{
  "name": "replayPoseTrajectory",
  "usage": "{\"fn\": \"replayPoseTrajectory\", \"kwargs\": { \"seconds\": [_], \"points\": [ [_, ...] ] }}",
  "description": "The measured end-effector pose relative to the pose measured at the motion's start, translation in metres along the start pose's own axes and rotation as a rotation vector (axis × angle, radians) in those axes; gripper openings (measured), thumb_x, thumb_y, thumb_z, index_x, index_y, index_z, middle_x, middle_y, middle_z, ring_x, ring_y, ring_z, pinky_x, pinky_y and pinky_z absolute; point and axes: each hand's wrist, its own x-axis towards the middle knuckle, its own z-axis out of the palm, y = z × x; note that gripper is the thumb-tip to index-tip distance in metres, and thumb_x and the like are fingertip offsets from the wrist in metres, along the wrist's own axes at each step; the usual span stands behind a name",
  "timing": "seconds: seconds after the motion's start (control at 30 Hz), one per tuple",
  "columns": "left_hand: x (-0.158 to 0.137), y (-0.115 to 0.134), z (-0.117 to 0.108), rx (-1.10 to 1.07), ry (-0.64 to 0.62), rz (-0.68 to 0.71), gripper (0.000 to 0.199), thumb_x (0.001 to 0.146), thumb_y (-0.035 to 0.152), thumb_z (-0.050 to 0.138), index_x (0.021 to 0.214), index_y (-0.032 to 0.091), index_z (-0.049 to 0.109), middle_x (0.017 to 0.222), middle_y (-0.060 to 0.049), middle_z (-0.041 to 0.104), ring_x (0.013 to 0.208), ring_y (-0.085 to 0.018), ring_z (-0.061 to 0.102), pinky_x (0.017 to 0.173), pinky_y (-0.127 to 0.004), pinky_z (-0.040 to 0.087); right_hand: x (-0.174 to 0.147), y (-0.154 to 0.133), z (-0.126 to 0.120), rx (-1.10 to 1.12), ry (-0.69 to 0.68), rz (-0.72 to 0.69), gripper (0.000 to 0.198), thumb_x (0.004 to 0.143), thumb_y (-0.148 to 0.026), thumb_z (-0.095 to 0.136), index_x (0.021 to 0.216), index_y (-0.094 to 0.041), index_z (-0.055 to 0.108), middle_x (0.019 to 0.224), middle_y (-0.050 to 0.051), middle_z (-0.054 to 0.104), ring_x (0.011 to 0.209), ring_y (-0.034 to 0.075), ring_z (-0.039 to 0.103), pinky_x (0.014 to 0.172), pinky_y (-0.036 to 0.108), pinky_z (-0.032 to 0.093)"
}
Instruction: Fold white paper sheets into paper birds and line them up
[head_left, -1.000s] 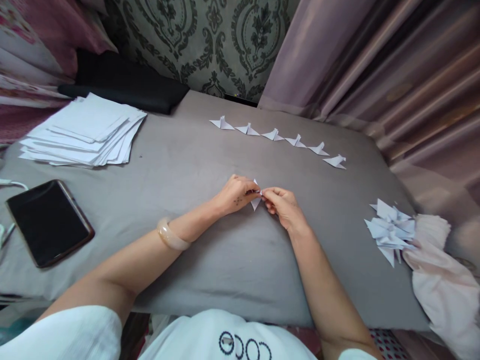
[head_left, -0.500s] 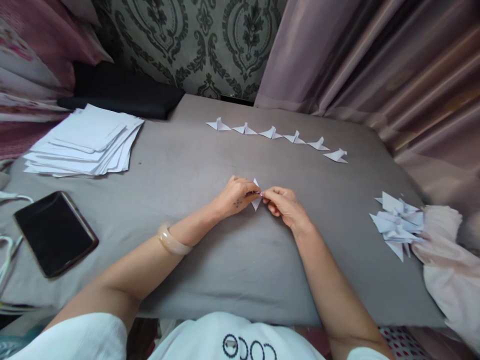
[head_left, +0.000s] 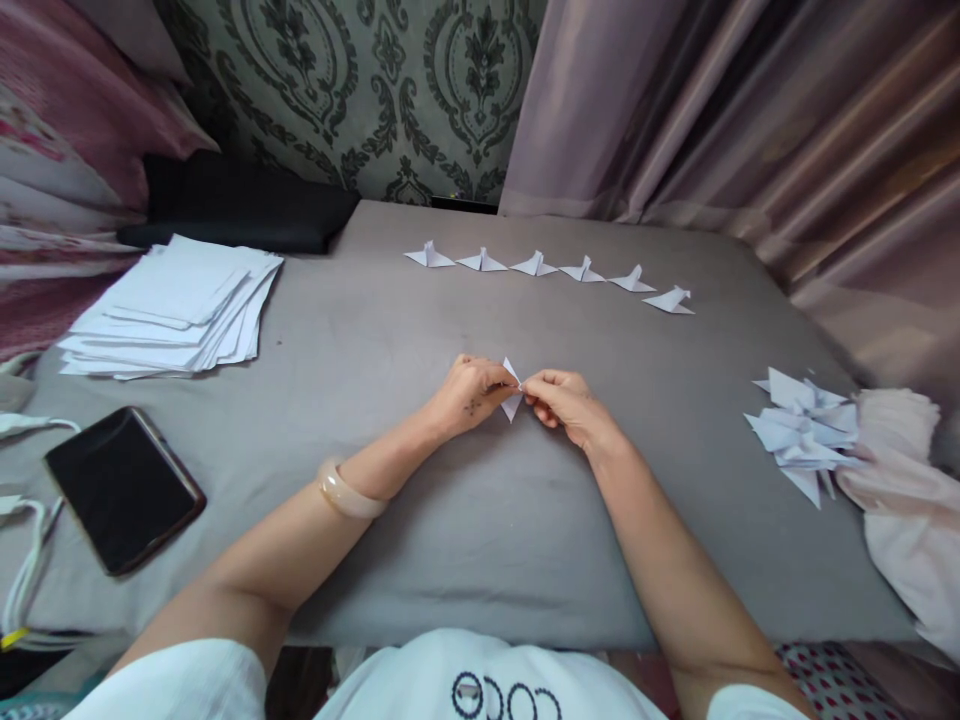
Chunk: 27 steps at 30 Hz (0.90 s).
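The left hand [head_left: 474, 393] and right hand [head_left: 566, 402] are pinching the paper [head_left: 512, 408] between their fingers [head_left: 538, 386]; hard pulling could rip it.

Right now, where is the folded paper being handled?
In the head view, the folded paper is near the middle, held between the left hand and the right hand, below the row of paper birds.

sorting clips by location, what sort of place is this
Probably a room in a home: mauve curtains, a damask-patterned wall and a grey cloth-covered surface suggest it.
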Motion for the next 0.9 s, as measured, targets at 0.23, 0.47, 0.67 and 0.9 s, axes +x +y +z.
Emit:
{"fn": "replayPoseTrajectory", "kwargs": {
  "seconds": [0.23, 0.47, 0.67, 0.9],
  "points": [
    [0.0014, -0.0008, 0.0006, -0.049, 0.029, 0.018, 0.016, 0.09, 0.023, 0.058, 0.084, 0.018, 0.071, 0.075, -0.003, 0.072, 0.068, -0.013, 0.063, 0.071, -0.026, 0.042, -0.0016, -0.0025, 0.0004, 0.012, -0.005, 0.01, 0.013, 0.065, -0.025, 0.064, 0.056, -0.017, 0.057, 0.054, -0.003, 0.054, 0.038, 0.004, 0.039, 0.033, 0.019, 0.025],
    [0.0005, 0.0015, -0.0001, 0.026, 0.011, 0.001, 0.013, 0.089, 0.024, 0.06, 0.087, 0.019, 0.072, 0.078, -0.002, 0.072, 0.073, -0.014, 0.064, 0.078, -0.029, 0.041, -0.0006, -0.0027, 0.0007, -0.003, 0.001, 0.007, 0.011, 0.064, -0.023, 0.062, 0.056, -0.017, 0.056, 0.054, -0.004, 0.052, 0.039, 0.003, 0.039, 0.033, 0.017, 0.025],
    [0.0011, 0.0021, -0.0005, -0.003, 0.014, 0.034, 0.014, 0.089, 0.024, 0.06, 0.087, 0.018, 0.072, 0.077, -0.003, 0.073, 0.07, -0.014, 0.063, 0.076, -0.028, 0.042, 0.0005, -0.0008, 0.002, -0.005, 0.042, 0.005, 0.01, 0.063, -0.02, 0.062, 0.058, -0.019, 0.053, 0.048, -0.007, 0.044, 0.039, 0.003, 0.035, 0.034, 0.017, 0.024],
    [0.0014, 0.0025, -0.0001, -0.032, 0.042, 0.04, 0.016, 0.089, 0.024, 0.06, 0.082, 0.018, 0.073, 0.07, -0.001, 0.07, 0.064, -0.012, 0.06, 0.067, -0.024, 0.041, -0.0012, -0.0049, 0.0024, -0.012, 0.039, 0.032, 0.014, 0.064, -0.02, 0.061, 0.055, -0.018, 0.05, 0.049, -0.006, 0.044, 0.038, 0.003, 0.034, 0.033, 0.017, 0.022]
  ]
}}
